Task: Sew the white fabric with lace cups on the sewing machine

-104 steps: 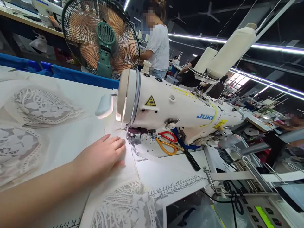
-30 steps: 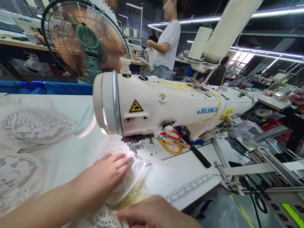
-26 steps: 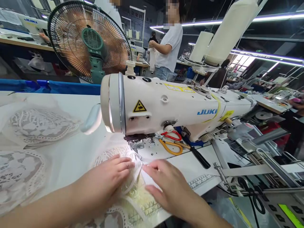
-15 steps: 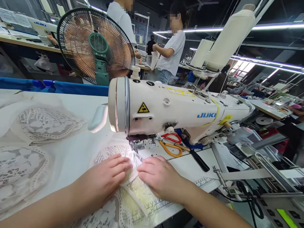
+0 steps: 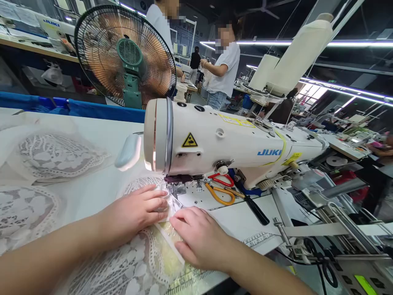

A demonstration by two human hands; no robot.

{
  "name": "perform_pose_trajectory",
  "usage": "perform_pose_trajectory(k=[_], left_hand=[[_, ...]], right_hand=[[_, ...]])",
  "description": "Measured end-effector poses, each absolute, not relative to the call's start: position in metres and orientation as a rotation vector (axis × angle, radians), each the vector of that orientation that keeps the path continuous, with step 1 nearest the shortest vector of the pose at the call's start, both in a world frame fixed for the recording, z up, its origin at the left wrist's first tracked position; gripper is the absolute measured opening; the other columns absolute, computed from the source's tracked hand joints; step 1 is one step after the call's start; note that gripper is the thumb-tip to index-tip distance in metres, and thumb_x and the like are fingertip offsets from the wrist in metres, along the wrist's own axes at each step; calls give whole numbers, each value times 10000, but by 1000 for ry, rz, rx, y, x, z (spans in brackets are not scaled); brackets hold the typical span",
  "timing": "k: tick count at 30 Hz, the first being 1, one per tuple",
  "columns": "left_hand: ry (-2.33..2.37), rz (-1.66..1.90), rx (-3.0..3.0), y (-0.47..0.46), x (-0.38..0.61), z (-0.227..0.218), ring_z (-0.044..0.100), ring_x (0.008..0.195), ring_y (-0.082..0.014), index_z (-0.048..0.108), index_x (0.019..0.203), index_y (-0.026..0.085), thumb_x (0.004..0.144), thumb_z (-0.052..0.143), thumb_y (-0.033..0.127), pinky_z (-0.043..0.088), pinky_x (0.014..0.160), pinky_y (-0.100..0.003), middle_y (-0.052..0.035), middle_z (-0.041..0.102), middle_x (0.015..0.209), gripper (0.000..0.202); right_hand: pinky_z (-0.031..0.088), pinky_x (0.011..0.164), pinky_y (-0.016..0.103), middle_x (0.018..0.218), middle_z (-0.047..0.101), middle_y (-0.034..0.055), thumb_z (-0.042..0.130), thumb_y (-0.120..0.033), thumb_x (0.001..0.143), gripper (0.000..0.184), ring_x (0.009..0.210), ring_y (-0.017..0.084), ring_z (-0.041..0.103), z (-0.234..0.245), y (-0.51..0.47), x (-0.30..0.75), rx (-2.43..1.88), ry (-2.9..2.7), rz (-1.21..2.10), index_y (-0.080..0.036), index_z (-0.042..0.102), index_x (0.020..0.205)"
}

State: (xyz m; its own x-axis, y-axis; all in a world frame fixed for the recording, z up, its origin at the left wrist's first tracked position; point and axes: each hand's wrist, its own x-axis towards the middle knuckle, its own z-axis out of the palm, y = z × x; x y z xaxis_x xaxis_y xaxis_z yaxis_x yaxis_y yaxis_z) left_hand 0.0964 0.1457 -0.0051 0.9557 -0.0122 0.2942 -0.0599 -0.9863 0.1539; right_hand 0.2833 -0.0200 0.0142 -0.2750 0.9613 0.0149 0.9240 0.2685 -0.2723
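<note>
My left hand [image 5: 135, 211] lies with outstretched fingers on white lace fabric [image 5: 132, 262], just left of the sewing machine's presser foot [image 5: 175, 190]. Opposite it, my right hand [image 5: 202, 237] has curled fingers and thumb closed on the fabric's edge, by a narrow white strip [image 5: 169, 237]. The fabric runs from under the lit needle area of the white sewing machine [image 5: 215, 137] towards me, over a yellowish patch. My fingers hide part of the edge between the hands.
More lace pieces [image 5: 58, 157] lie on the left of the table. Orange-handled scissors [image 5: 221, 202], a red-handled tool [image 5: 231, 180] and a black-handled tool [image 5: 258, 211] rest by the machine bed. A fan [image 5: 130, 53] stands behind; thread cones [image 5: 302, 53] rise at right. People stand beyond.
My left hand has shifted slightly left and up. The right hand has moved a little left and down, its thumb now showing near the white strip. The camera view has shifted slightly.
</note>
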Motion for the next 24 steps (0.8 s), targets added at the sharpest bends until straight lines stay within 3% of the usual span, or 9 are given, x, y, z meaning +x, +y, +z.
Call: perform_pose_trajectory(k=[5,9,14,18,24], left_hand=[[-49,400,2976,149,97,-1,587,1290,-258,743,1100,309,837,542,13,317,1214,-485,12,744,1238,444],[-38,367,2978,152,96,0,581,1294,-259,751,1075,300,851,505,-6,321,1206,-492,11,744,1240,453],[0,393,2857,146,94,0,565,1319,-220,750,1043,304,829,578,68,187,1268,-415,44,749,1232,362],[74,453,2832,133,93,0,532,1349,-190,706,1166,302,889,517,152,43,1278,-359,51,758,1186,367],[64,530,2895,135,95,-1,541,1338,-218,728,1119,301,959,482,217,44,1291,-422,19,764,1122,305]], right_hand=[[542,883,385,1183,626,138,626,-369,918,403,1046,278,601,26,-12,279,-2006,-2316,403,-138,626,1247],[526,742,368,1039,634,102,595,-455,955,377,931,267,620,32,-8,284,-2090,-2433,281,-217,633,1244],[501,705,353,960,643,82,563,-507,969,355,908,264,632,32,-7,286,-2074,-2520,209,-225,665,1159],[524,747,374,959,682,89,553,-521,971,402,931,280,663,33,-7,284,-2080,-2546,299,-199,656,1188],[530,612,369,928,748,121,506,-547,983,551,801,290,720,37,0,277,-2173,-2524,387,-158,562,1369]])
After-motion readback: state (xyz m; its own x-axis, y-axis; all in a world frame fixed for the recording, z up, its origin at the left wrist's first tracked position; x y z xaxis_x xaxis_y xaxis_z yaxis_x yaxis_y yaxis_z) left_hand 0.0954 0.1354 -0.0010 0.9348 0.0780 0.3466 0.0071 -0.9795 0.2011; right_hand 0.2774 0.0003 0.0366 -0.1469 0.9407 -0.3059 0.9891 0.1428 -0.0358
